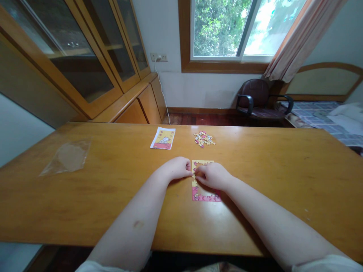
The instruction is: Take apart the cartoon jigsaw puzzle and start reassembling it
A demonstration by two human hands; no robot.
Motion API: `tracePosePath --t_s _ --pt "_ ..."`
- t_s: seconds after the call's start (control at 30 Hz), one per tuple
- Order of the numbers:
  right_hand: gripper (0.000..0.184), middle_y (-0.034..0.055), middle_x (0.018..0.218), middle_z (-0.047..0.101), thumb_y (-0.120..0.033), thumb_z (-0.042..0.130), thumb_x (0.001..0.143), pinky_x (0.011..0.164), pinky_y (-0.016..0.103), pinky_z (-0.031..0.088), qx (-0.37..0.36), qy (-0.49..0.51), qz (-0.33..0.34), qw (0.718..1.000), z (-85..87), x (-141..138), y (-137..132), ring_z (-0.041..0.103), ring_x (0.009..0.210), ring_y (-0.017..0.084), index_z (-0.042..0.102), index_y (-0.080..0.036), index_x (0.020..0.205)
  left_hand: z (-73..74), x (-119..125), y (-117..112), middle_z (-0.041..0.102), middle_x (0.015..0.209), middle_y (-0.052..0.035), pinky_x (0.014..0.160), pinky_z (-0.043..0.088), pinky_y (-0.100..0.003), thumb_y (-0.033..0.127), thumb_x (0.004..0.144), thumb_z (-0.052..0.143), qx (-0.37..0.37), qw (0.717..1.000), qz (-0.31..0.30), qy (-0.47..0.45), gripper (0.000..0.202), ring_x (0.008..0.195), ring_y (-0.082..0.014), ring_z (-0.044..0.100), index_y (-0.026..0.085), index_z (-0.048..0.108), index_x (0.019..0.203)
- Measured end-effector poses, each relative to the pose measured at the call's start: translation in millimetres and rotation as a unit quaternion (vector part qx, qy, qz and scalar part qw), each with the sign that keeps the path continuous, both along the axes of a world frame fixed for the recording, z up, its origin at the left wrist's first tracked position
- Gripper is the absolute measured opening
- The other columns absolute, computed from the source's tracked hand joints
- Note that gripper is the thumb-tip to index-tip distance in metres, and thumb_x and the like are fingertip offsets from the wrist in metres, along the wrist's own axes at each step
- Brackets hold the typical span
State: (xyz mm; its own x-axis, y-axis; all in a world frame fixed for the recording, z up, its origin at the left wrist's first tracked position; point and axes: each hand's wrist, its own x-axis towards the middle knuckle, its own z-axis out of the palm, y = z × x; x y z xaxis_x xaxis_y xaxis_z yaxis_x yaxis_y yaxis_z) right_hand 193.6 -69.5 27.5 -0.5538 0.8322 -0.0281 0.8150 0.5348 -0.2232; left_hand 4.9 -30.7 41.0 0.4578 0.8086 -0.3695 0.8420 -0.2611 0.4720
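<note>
A partly built jigsaw puzzle (202, 194), yellow above and pink below, lies on the wooden table (283, 177) in front of me. My left hand (178, 168) rests at its left edge with fingers curled into a pinch. My right hand (213, 176) lies over the puzzle's middle, fingers curled and pressed toward the left hand. The fingertips of both hands meet at the puzzle's left border; whatever they pinch is too small to name. A heap of loose puzzle pieces (203, 139) sits farther back. A small picture card (163, 138) lies left of the heap.
A clear plastic bag (67, 156) lies flat on the table's left side. Wooden cabinets with glass doors (85, 56) stand at the left. A dark armchair (259, 100) and a bed (331, 117) are beyond the table, under a window (241, 28).
</note>
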Motion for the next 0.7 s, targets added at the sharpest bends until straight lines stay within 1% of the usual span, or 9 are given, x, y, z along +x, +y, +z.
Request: tracePosePath --t_s 0.17,0.3,0.4,0.5,0.57,0.63,0.7 --pt "0.026 0.0049 0.081 0.073 -0.033 0.050 0.086 0.063 0.026 0.042 0.007 0.004 -0.001 1.000 2.4 1 0 0.065 0.072 0.019 0.070 -0.027 0.101 1.6 0 -1 0.064 0.066 0.0013 0.050 0.033 -0.024 0.036 0.066 0.063 0.005 1.000 -0.001 0.006 0.016 0.055 -0.0135 0.053 0.021 0.061 0.069" --pt "0.023 0.0042 0.080 0.073 -0.028 0.051 0.085 0.065 0.025 0.041 0.006 0.013 0.029 0.999 2.8 2 -1 0.065 0.072 0.018 0.071 -0.026 0.096 0.8 1 -1 0.064 0.065 0.0010 0.049 0.032 -0.024 0.034 0.065 0.064 0.016 1.000 0.005 0.014 0.014 0.055 -0.0137 0.054 0.021 0.060 0.067" --pt "0.023 0.0038 0.079 0.072 -0.028 0.050 0.085 0.065 0.025 0.040 0.010 0.022 0.044 0.999 1.1 4 0 0.065 0.071 0.017 0.071 -0.025 0.094 1.5 1 0 0.065 0.067 0.0003 0.051 0.033 -0.024 0.034 0.065 0.065 0.037 0.999 0.009 0.008 0.014 0.058 -0.0151 0.055 0.021 0.060 0.067" --pt "0.024 0.0044 0.081 0.073 -0.032 0.048 0.088 0.064 0.025 0.040 0.026 0.046 0.016 0.998 -2.7 8 3 0.064 0.071 0.016 0.070 -0.024 0.095 5.9 -3 -1 0.065 0.071 -0.0009 0.054 0.036 -0.025 0.035 0.065 0.066 0.065 0.997 0.030 -0.001 0.016 0.062 -0.0164 0.057 0.021 0.060 0.070" --pt "0.026 0.0046 0.082 0.073 -0.034 0.047 0.090 0.065 0.024 0.040 0.039 0.068 -0.019 0.997 -5.8 11 7 0.064 0.071 0.016 0.070 -0.023 0.095 9.8 -7 -2 0.065 0.074 -0.0019 0.057 0.037 -0.026 0.033 0.060 0.070 0.083 0.995 0.058 0.027 0.018 0.065 -0.0178 0.058 0.021 0.060 0.070" --pt "0.027 0.0046 0.082 0.073 -0.035 0.046 0.090 0.066 0.024 0.041 0.050 0.090 -0.048 0.993 -8.6 14 11 0.064 0.071 0.015 0.070 -0.023 0.094 12.7 -10 -4 0.066 0.075 -0.0029 0.059 0.038 -0.027 0.032 0.055 0.073 0.082 0.992 0.072 0.060 0.022 0.069 -0.0198 0.059 0.021 0.060 0.070" --pt "0.027 0.0043 0.083 0.073 -0.034 0.046 0.090 0.067 0.024 0.041 0.053 0.108 -0.063 0.991 -10.3 16 14 0.064 0.073 0.015 0.070 -0.022 0.094 13.6 -10 -5 0.067 0.077 -0.0036 0.059 0.039 -0.028 0.029 0.052 0.074 0.066 0.992 0.073 0.081 0.023 0.070 -0.0207 0.060 0.021 0.062 0.069"
